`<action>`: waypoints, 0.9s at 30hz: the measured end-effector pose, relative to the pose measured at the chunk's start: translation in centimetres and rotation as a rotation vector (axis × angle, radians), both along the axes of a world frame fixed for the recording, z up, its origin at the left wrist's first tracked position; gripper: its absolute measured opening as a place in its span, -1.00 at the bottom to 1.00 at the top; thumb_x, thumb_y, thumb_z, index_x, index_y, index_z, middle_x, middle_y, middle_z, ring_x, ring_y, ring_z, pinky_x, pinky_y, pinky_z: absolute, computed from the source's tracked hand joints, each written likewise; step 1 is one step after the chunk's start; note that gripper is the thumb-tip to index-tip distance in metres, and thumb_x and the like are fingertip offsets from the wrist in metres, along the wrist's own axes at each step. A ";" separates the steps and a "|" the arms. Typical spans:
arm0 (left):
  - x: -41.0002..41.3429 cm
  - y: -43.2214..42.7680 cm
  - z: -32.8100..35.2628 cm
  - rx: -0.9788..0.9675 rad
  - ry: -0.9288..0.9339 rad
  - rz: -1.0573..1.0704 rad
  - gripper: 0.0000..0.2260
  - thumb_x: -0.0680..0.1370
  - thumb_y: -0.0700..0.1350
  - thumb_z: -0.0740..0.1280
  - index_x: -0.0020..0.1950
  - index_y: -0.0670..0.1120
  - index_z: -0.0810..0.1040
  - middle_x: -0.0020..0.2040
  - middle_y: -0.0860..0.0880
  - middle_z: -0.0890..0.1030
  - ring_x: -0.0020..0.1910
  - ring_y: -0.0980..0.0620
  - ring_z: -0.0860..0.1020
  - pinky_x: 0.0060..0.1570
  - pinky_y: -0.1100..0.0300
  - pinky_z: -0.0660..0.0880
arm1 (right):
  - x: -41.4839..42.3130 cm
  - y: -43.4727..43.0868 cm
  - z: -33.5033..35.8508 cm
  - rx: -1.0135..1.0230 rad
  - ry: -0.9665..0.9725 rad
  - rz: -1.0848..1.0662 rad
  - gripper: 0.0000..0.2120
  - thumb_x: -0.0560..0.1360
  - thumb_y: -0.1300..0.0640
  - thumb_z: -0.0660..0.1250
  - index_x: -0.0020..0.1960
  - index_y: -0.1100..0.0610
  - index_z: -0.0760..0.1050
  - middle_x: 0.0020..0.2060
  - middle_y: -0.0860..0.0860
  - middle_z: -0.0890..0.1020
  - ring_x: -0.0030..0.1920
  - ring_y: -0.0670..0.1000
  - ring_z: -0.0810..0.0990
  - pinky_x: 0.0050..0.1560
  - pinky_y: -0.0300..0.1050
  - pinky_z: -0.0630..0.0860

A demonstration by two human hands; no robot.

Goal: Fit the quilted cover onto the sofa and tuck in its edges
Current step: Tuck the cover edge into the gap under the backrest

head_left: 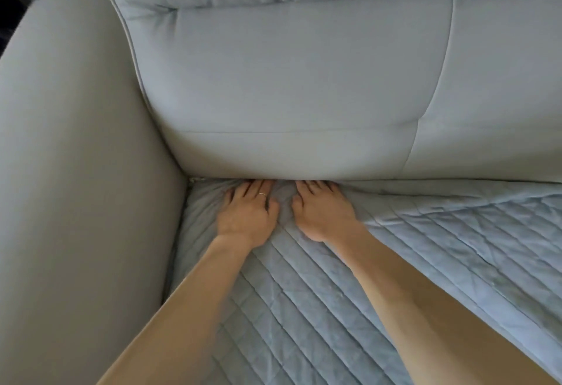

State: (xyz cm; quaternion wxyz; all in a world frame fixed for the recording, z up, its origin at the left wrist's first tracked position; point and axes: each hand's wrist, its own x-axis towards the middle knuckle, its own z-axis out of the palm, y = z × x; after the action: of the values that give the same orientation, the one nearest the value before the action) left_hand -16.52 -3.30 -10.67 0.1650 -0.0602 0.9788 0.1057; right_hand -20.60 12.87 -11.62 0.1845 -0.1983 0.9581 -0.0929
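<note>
In the left corner of the grey sofa (289, 80), on the seat between armrest (76, 172) and backrest (304, 147): quilted cover (349, 308), grey-blue, stitched in diagonal lines. Lay flat over the seat across the lower right, reached the foot of the backrest along its far edge, and puckered into soft folds near the corner. Ran down beside the armrest on the left into the shadowed gap there; could not tell how deep. Met the crease under the bulging backrest, with the far edge out of sight beneath it.

Pressed the left hand (246, 214) palm down on the cover, near the armrest corner, fingers (243, 191) nearly straight and pushed forward into the crease, tips hidden under the backrest. Wore a thin ring (262, 194) on one finger. Bent the thumb in toward the other hand, against a ridge of bunched cloth. Set the right hand (322, 211) close alongside, parted from the left only by that ridge, palm down, its fingers (316, 188) likewise stretched out and pressed onto the fabric at the crease, tips out of sight. Gripped nothing visible in either hand; pushed rather than pinched. Brought both bare forearms in from the lower edge, converging toward the crease, low over the quilting.
</note>
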 end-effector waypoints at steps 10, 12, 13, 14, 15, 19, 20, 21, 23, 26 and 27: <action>1.1 7.4 2.3 0.024 0.121 -0.288 -0.53 0.66 0.01 0.04 0.58 -0.01 0.18 0.58 0.05 0.18 0.55 0.03 0.13 0.52 0.07 -0.03 | 4.3 9.6 2.4 0.065 0.072 -0.057 -0.41 0.61 -0.18 -0.19 0.60 0.00 0.02 0.57 -0.16 0.08 0.55 -0.17 0.00 0.55 0.10 -0.14; 0.0 9.1 1.5 0.043 0.035 -0.301 -0.51 0.67 0.00 -0.02 0.61 -0.01 0.07 0.60 0.07 0.08 0.57 0.07 0.03 0.53 0.04 -0.12 | 4.0 10.5 2.2 0.057 0.043 -0.070 -0.41 0.61 -0.17 -0.21 0.60 0.00 0.00 0.58 -0.15 0.05 0.56 -0.16 -0.04 0.54 0.11 -0.17; -0.4 9.6 1.1 0.050 0.002 -0.283 -0.50 0.66 0.01 -0.05 0.61 -0.01 0.02 0.61 0.09 0.04 0.57 0.08 -0.01 0.53 0.02 -0.16 | 3.9 10.5 2.0 0.054 0.032 -0.078 -0.41 0.61 -0.16 -0.21 0.60 0.00 -0.02 0.58 -0.15 0.03 0.56 -0.15 -0.06 0.54 0.12 -0.18; -0.5 9.9 0.7 0.056 -0.026 -0.258 -0.49 0.65 0.02 -0.07 0.61 0.01 -0.03 0.61 0.11 0.00 0.57 0.10 -0.05 0.53 0.01 -0.18 | 3.8 10.4 1.7 0.052 0.022 -0.082 -0.41 0.61 -0.15 -0.20 0.60 0.00 -0.04 0.58 -0.15 0.01 0.56 -0.15 -0.09 0.54 0.12 -0.18; -0.6 10.1 0.3 0.062 -0.045 -0.236 -0.47 0.63 0.03 -0.09 0.61 0.02 -0.06 0.61 0.13 -0.02 0.57 0.12 -0.08 0.53 0.00 -0.18 | 3.6 10.4 1.4 0.048 0.007 -0.088 -0.42 0.61 -0.14 -0.18 0.60 0.00 -0.05 0.58 -0.16 -0.01 0.56 -0.16 -0.10 0.54 0.11 -0.19; -1.3 10.2 -0.3 0.013 -0.069 -0.208 -0.44 0.59 0.09 -0.13 0.61 0.08 -0.04 0.60 0.16 0.03 0.56 0.13 -0.02 0.53 -0.01 -0.14 | 1.1 10.5 0.9 0.041 -0.054 -0.077 -0.46 0.63 -0.06 -0.14 0.60 -0.05 -0.04 0.57 -0.19 0.04 0.55 -0.19 -0.03 0.54 0.03 -0.16; -1.5 10.3 -0.3 0.009 -0.084 -0.190 -0.44 0.59 0.10 -0.12 0.61 0.09 -0.04 0.60 0.16 0.03 0.56 0.13 -0.01 0.53 -0.01 -0.13 | 0.3 10.6 0.9 0.037 -0.060 -0.065 -0.47 0.63 -0.05 -0.14 0.59 -0.06 -0.03 0.57 -0.20 0.05 0.54 -0.20 -0.01 0.54 0.00 -0.15; -1.7 10.6 -0.2 0.007 -0.097 -0.178 -0.45 0.59 0.10 -0.12 0.61 0.10 -0.05 0.60 0.16 0.03 0.56 0.13 -0.01 0.53 -0.01 -0.13 | 0.0 10.9 0.9 0.042 -0.064 -0.049 -0.48 0.64 -0.04 -0.14 0.59 -0.07 -0.03 0.56 -0.21 0.05 0.54 -0.20 -0.01 0.53 -0.02 -0.14; -1.8 11.5 0.4 -0.026 -0.112 -0.168 -0.45 0.60 0.10 -0.11 0.61 0.07 -0.05 0.60 0.14 0.02 0.56 0.11 -0.02 0.53 -0.03 -0.12 | 0.0 11.3 1.3 0.041 -0.055 -0.012 -0.49 0.65 -0.04 -0.13 0.59 -0.06 -0.03 0.56 -0.21 0.05 0.54 -0.20 -0.01 0.53 -0.04 -0.13; -1.2 13.4 1.8 -0.039 -0.049 -0.120 -0.44 0.61 0.08 -0.04 0.60 -0.03 0.04 0.60 0.05 0.11 0.56 0.03 0.03 0.52 -0.02 -0.04 | 0.6 12.2 2.3 -0.026 -0.029 0.014 -0.49 0.65 -0.05 -0.06 0.59 -0.04 0.04 0.56 -0.17 0.13 0.54 -0.17 0.04 0.54 -0.02 -0.06; -1.0 14.1 2.2 -0.020 0.006 -0.135 -0.44 0.60 0.06 -0.01 0.60 -0.06 0.08 0.58 0.03 0.16 0.56 0.02 0.06 0.52 0.00 -0.01 | 0.8 12.8 2.5 -0.043 -0.011 0.024 -0.49 0.64 -0.05 -0.03 0.58 -0.02 0.09 0.55 -0.14 0.18 0.54 -0.14 0.08 0.54 -0.02 -0.02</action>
State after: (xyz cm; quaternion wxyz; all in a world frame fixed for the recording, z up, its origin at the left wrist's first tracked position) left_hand -17.47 10.79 -8.48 0.1680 0.0048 0.9821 0.0848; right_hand -19.84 25.65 -9.10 0.1866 -0.2131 0.9524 -0.1125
